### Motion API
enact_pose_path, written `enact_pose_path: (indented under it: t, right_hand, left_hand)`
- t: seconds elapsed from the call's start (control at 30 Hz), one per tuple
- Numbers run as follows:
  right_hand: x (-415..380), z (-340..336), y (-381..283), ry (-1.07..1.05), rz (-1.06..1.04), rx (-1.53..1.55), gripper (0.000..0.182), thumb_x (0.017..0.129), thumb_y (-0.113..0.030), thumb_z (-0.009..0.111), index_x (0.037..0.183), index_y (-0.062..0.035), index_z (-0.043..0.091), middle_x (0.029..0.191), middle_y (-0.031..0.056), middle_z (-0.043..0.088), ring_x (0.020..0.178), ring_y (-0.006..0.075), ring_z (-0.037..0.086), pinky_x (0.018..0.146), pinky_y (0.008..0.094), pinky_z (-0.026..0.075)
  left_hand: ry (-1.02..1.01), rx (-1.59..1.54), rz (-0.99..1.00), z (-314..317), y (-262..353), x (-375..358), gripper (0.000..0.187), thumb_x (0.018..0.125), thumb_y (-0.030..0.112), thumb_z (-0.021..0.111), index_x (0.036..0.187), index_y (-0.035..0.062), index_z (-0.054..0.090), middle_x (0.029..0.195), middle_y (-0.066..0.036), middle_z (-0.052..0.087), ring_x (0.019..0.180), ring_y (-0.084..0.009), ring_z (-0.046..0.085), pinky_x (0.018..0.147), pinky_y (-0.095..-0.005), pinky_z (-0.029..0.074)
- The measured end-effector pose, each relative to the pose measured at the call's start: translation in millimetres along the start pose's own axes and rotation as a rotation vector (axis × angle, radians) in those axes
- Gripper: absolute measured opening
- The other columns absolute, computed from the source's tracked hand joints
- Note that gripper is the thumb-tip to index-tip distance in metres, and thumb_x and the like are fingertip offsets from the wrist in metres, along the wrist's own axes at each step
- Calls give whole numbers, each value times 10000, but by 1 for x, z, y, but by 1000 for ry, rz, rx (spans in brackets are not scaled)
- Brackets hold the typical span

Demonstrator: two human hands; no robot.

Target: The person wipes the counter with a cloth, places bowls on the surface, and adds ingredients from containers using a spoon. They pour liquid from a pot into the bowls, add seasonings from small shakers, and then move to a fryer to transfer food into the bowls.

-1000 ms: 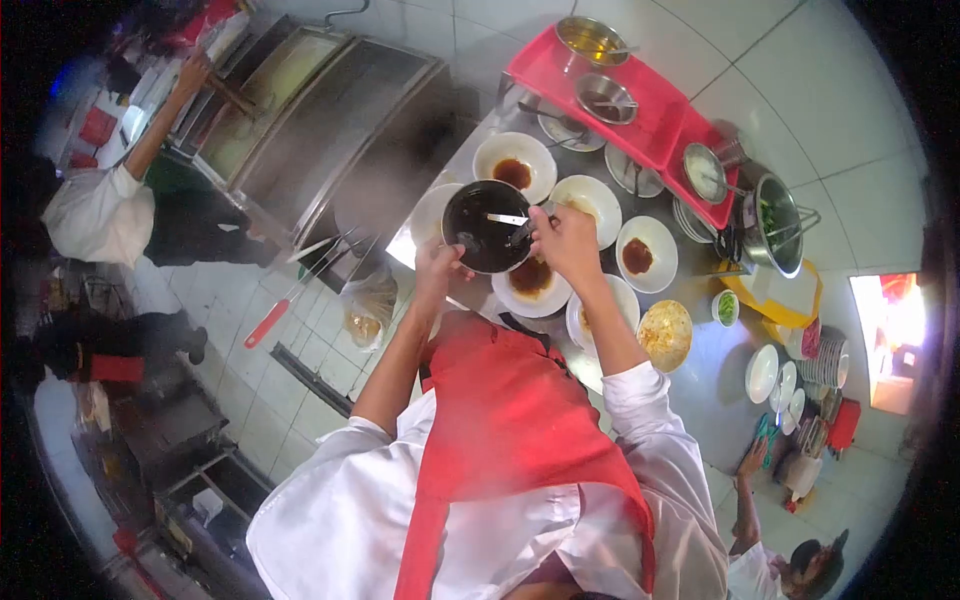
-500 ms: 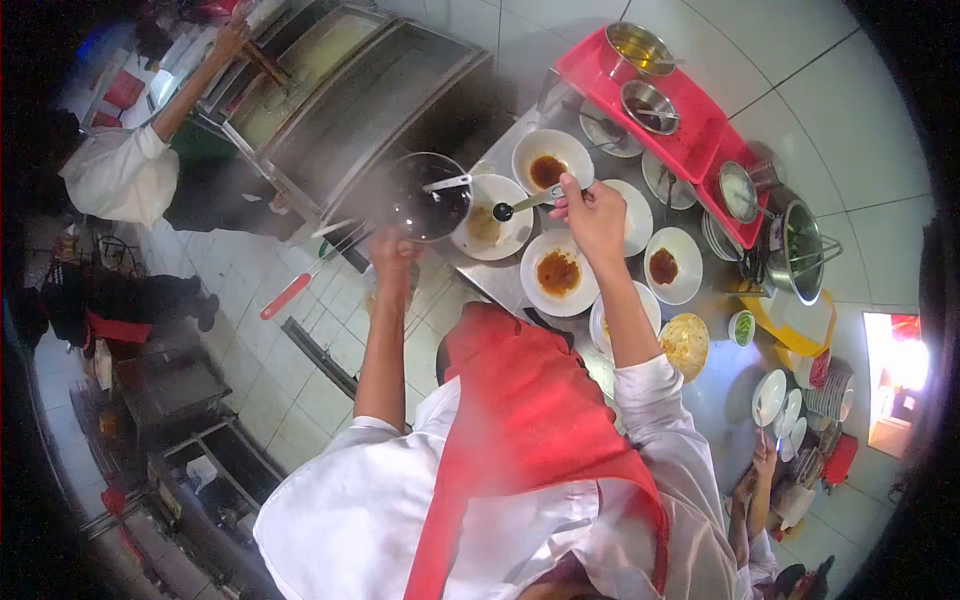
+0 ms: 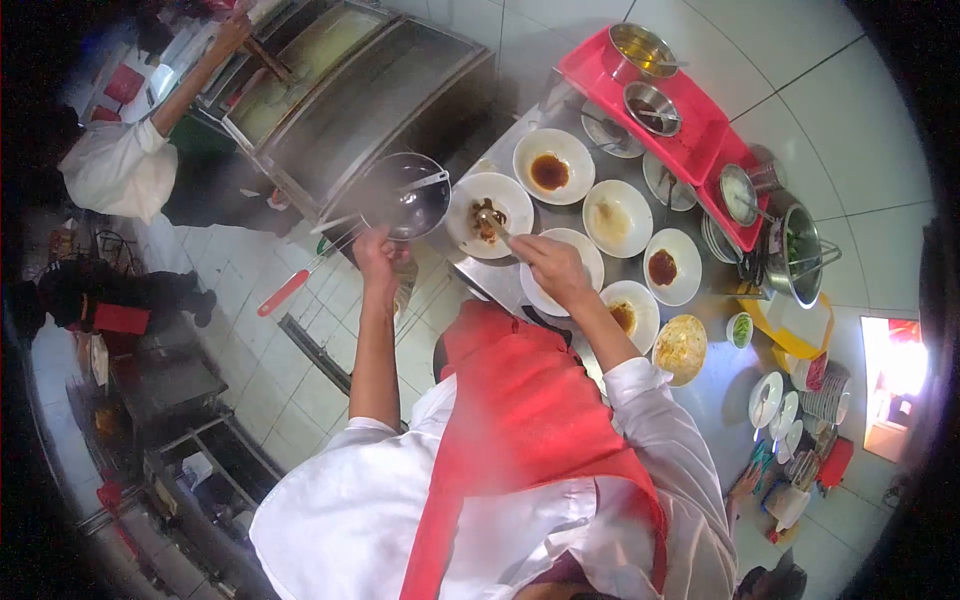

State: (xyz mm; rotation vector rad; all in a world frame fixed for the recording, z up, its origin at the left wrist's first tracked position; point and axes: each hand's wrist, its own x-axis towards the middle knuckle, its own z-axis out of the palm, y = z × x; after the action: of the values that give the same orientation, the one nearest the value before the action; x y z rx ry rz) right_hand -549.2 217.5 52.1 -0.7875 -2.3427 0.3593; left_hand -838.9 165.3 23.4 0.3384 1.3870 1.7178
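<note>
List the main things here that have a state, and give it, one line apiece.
left hand, gripping dark pot
dark pot, held, with a utensil in it
right hand, gripping spoon
spoon, slanting down into leftmost white bowl
leftmost white bowl, holding dark sauce
topmost metal bowl, holding yellow liquid
red tray, bearing metal bowls
small bowl, holding chopped greens

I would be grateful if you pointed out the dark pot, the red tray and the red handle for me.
Dark pot (image 3: 392, 207): head view, on its dark interior.
Red tray (image 3: 690, 146): head view, on its bare floor.
Red handle (image 3: 283, 293): head view, midway along its length.
</note>
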Motion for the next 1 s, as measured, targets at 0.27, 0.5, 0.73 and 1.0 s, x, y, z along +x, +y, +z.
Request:
enact_pose_path:
  t: [0.27, 0.5, 0.73, 1.0]
  right_hand:
    - [13, -48, -22, 228, 102, 237, 272, 761, 0, 593, 1024, -23, 661, 934, 127, 668, 714, 230, 666, 600, 309, 526]
    - [32, -27, -21, 254, 601, 649, 173, 845, -128, 620, 903, 29, 662, 815, 115, 655, 578, 141, 631, 522, 246, 475]
    - [7, -68, -6, 91, 704, 84, 116, 725, -155, 652, 787, -60, 671, 741, 123, 595, 639, 255, 606, 620, 357, 487]
    - [16, -94, -4, -55, 661, -277, 214, 701, -174, 717, 895, -84, 703, 993, 123, 458, 977, 282, 497, 770, 392, 474]
  left_hand:
    - [-86, 71, -13, 21, -32, 4, 217, 823, 244, 545, 738, 44, 541, 508, -25, 512, 431, -169, 543, 419, -283, 456]
    - [-245, 56, -125, 65, -50, -16, 219, 791, 235, 580, 784, 24, 521, 553, -40, 502, 455, -188, 579, 434, -304, 493]
    - [-393, 56, -182, 103, -43, -53, 173, 783, 170, 570, 819, 5, 530, 622, -48, 543, 478, -166, 557, 430, -289, 460]
    - [-660, 243, -194, 119, -64, -63, 273, 756, 158, 598, 952, -29, 574, 761, -72, 608, 530, -170, 587, 496, -291, 527]
